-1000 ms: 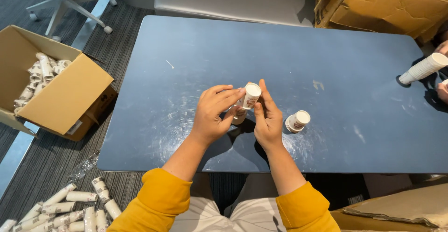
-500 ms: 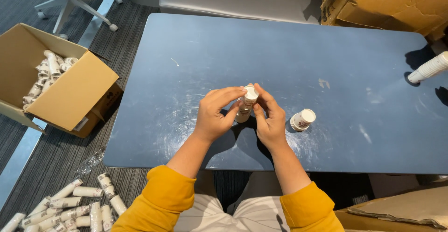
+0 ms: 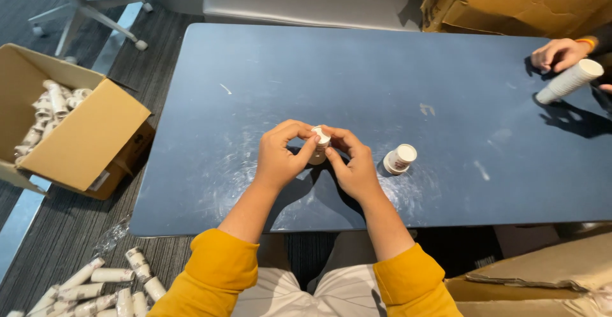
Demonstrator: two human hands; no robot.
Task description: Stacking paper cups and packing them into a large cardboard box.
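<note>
Dark blue and smudged with pale streaks, the table [image 3: 357,81] fills most of the head view, with grey plank flooring around it. Above the table's near edge, the left hand [image 3: 280,157] and the right hand [image 3: 354,164] meet, fingers of both pinched closed around a small white paper cup [image 3: 319,143] held between them, just off the surface. Just right of that cup, a second stack of paper cups [image 3: 400,158] lies on the table. At the table's far right corner, another person's hand [image 3: 556,54] rests beside a long stack of white cups [image 3: 569,81]. Left of the table, an open cardboard box [image 3: 83,138] holds wrapped cup sleeves [image 3: 54,103]; more sleeves [image 3: 102,285] lie on the floor.
</note>
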